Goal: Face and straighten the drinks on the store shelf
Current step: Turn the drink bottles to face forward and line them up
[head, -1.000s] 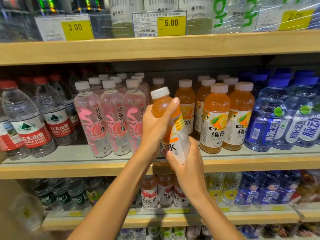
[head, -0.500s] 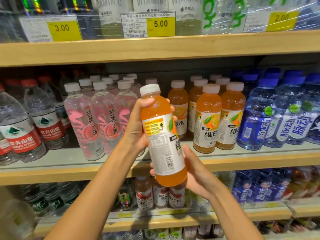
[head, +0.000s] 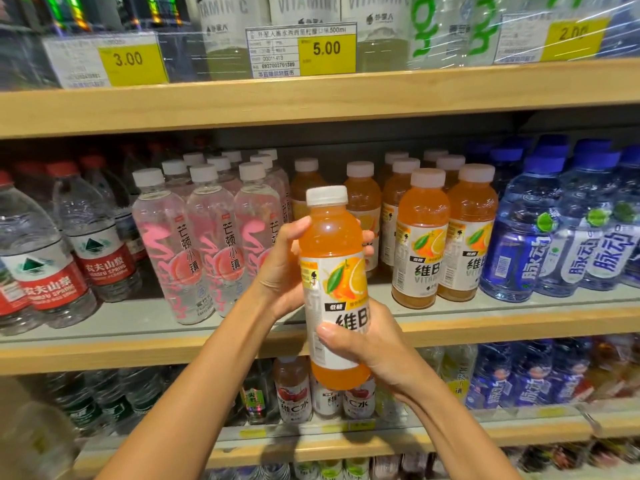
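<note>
Orange drink bottle [head: 333, 271] upright, label facing camera, held off shelf [head: 502, 327]. Left hand [head: 282, 268] grips upper body; right hand [head: 367, 344] grips lower label.

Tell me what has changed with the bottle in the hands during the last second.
The orange bottle was turned about its length: its barcode side faced the camera half a second ago, now its front picture does. It went from tilted to nearly upright. The left hand kept gripping the upper part, the right hand the lower. The shelf bottles stayed put.
</note>
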The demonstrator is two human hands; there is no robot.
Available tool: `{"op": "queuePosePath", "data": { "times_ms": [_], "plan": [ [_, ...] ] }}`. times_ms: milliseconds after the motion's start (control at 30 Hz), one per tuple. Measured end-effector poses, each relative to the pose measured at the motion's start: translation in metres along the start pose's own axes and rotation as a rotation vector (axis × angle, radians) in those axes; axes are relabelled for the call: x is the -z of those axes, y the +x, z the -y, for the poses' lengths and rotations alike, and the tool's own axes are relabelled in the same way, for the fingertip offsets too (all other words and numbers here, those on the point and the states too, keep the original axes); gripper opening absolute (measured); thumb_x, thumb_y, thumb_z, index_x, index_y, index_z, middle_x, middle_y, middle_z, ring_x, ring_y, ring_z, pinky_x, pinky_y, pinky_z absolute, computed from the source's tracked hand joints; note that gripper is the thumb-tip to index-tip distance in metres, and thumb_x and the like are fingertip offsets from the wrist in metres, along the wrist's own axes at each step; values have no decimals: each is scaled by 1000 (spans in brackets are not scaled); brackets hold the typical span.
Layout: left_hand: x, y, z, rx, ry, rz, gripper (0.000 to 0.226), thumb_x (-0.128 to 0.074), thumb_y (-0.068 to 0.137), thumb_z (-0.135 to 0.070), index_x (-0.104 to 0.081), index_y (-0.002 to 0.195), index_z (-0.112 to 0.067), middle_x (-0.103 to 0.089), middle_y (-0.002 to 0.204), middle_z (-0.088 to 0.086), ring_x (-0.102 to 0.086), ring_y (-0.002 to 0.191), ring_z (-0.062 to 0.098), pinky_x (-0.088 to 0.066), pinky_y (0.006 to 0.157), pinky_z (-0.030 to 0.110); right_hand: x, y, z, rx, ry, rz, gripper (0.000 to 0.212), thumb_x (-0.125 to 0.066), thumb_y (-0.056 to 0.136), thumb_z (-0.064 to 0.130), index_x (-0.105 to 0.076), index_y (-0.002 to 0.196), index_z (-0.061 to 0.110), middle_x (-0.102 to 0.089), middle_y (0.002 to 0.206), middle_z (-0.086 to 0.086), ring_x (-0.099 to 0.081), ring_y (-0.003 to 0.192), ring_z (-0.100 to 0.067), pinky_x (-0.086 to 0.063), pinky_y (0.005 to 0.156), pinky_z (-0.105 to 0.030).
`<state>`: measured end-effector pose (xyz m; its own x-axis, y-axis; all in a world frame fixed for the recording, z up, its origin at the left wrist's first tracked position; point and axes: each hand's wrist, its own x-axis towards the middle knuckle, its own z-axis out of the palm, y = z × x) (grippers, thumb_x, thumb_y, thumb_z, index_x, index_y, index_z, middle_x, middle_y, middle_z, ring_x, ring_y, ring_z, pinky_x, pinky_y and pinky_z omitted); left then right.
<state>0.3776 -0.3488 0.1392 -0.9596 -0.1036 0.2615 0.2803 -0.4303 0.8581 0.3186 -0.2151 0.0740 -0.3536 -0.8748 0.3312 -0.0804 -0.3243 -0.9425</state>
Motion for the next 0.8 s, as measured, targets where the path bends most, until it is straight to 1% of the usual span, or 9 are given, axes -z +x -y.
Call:
{"op": "queuePosePath", "data": {
  "times_ms": [100, 167, 233, 367, 500, 567, 633, 733, 800],
  "plan": [
    [10, -1, 7, -43, 218, -279, 49, -58, 83, -52, -68, 108, -10, -72, 98, 7, -67, 91, 19, -54, 78, 32, 9, 6, -3, 34, -160, -210, 55, -81, 60, 36, -61, 106, 13, -74, 91, -3, -70, 83, -11, -53, 68, -21],
    [20, -2, 21, -125, 383, -442, 34, -49, 93, -36, -67, 100, -8, -73, 89, 2, -66, 85, 16, -53, 77, 28, 18, 11, -9, 59, -207, -321, 54, -80, 61, 33, -58, 108, 18, -73, 92, 4, -69, 85, -6, -52, 70, -17],
    [27, -11, 33, -235, 724, -514, 19, -49, 97, -16, -68, 96, -10, -73, 87, -2, -67, 85, 14, -53, 78, 24, 25, 15, -13, 86, -240, -380, 54, -78, 63, 33, -56, 111, 24, -71, 101, 8, -68, 91, -3, -51, 75, -14],
    [44, -37, 56, -382, 1438, -414, 20, -50, 97, -26, -65, 103, -15, -66, 98, -5, -61, 92, 5, -47, 79, 21, 35, 23, -22, 136, -299, -481, 63, -83, 67, 28, -52, 122, 19, -68, 109, 7, -64, 98, 1, -48, 81, -11],
    [59, -49, 69, -505, 2048, -150, 33, -44, 94, -31, -65, 103, -7, -65, 99, 6, -63, 87, 21, -51, 71, 33, 35, 28, -31, 128, -393, -563, 63, -84, 70, 26, -45, 120, 34, -64, 112, 12, -61, 102, 1, -48, 88, -19],
    [66, -50, 73, -544, 2170, -40, 35, -45, 92, -31, -66, 103, -5, -66, 100, 9, -64, 86, 24, -53, 71, 34, 34, 31, -31, 117, -452, -576, 58, -82, 71, 30, -42, 111, 40, -59, 109, 22, -58, 100, 9, -46, 83, -10],
    [71, -50, 75, -576, 2261, 15, 38, -46, 92, -32, -67, 105, -4, -66, 103, 11, -64, 89, 25, -54, 73, 34, 33, 31, -31, 93, -507, -575, 54, -79, 74, 33, -40, 112, 36, -59, 109, 19, -58, 101, 8, -45, 82, -8],
    [77, -48, 77, -618, 2296, 35, 40, -46, 92, -33, -67, 107, -3, -67, 105, 12, -65, 93, 26, -55, 74, 33, 26, 22, -35, 77, -602, -605, 66, -75, 77, 34, -38, 129, 17, -56, 126, 0, -56, 116, -14, -47, 94, -25],
    [78, -49, 78, -638, 2285, 32, 40, -46, 92, -34, -67, 107, -3, -67, 106, 12, -65, 93, 26, -55, 74, 33, 18, 13, -37, 112, -706, -733, 71, -78, 75, 31, -40, 131, 10, -53, 126, -5, -55, 114, -20, -49, 94, -39]
  ]
}}
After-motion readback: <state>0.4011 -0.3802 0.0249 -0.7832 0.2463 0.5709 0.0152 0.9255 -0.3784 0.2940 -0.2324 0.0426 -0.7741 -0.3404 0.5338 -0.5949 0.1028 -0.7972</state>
